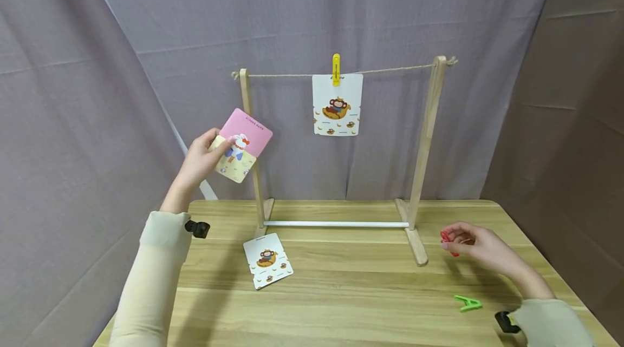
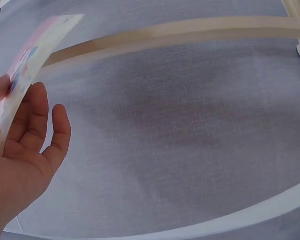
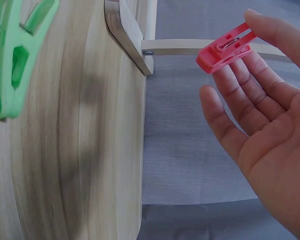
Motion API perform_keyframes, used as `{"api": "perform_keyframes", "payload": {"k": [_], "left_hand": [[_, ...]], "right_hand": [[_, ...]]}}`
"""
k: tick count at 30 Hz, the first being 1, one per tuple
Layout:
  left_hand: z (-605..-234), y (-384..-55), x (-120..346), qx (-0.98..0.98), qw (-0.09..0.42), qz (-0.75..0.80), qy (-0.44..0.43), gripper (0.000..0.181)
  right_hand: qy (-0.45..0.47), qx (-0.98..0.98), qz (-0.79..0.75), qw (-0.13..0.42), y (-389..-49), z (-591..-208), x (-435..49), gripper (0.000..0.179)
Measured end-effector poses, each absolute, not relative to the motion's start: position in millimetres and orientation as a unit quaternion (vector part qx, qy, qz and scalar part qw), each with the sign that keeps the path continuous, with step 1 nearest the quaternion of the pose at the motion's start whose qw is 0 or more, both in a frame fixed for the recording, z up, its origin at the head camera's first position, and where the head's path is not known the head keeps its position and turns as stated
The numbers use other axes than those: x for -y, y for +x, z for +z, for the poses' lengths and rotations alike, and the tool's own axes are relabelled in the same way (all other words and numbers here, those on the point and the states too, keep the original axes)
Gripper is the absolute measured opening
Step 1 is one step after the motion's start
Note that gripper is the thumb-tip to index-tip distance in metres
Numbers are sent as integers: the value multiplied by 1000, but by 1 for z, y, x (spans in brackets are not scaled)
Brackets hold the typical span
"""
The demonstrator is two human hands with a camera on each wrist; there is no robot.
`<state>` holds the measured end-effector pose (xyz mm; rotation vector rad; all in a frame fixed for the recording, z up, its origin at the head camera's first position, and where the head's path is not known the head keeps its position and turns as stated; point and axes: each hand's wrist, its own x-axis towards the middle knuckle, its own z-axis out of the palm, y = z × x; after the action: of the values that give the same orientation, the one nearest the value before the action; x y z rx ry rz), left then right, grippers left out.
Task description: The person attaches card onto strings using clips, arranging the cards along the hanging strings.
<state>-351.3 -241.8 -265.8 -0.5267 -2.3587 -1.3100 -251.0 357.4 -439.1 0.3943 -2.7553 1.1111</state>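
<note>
My left hand [image 1: 202,158] pinches a pink and yellow card [image 1: 248,133] with a white cartoon animal on it, thumb on the printed face. The card is raised in front of the left post of a wooden stand [image 1: 422,141]; the left wrist view shows the card [image 2: 37,60] nearly edge-on. On the right, above the table, my right hand [image 1: 480,247] holds a red clothespin [image 3: 224,50] between thumb and fingers. A white monkey card [image 1: 336,114] hangs from the stand's twine [image 1: 390,70] under a yellow clothespin [image 1: 336,70].
Another monkey card [image 1: 269,263] lies on the wooden table [image 1: 351,287], left of centre near the stand's left foot. A green clothespin [image 1: 468,303] lies at the right, below my right hand. A white rod [image 1: 336,224] joins the posts low down. Grey curtains [image 1: 312,11] hang behind.
</note>
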Motion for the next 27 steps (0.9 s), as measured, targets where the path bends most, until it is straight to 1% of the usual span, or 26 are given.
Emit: {"api": "perform_keyframes", "payload": {"k": [5, 12, 19, 27], "left_hand": [[-263, -351, 235, 814, 206, -507, -193, 32], [-261, -356, 227, 778, 247, -541, -201, 33], [-258, -359, 214, 743, 251, -584, -210, 24], [-256, -360, 203, 715, 272, -604, -223, 23]], "right_hand": [[136, 917, 366, 82, -250, -441, -359, 36], [131, 920, 361, 78, -250, -441, -361, 37], [131, 915, 376, 71, -250, -443, -361, 36], [137, 911, 382, 66, -251, -444, -361, 38]]}}
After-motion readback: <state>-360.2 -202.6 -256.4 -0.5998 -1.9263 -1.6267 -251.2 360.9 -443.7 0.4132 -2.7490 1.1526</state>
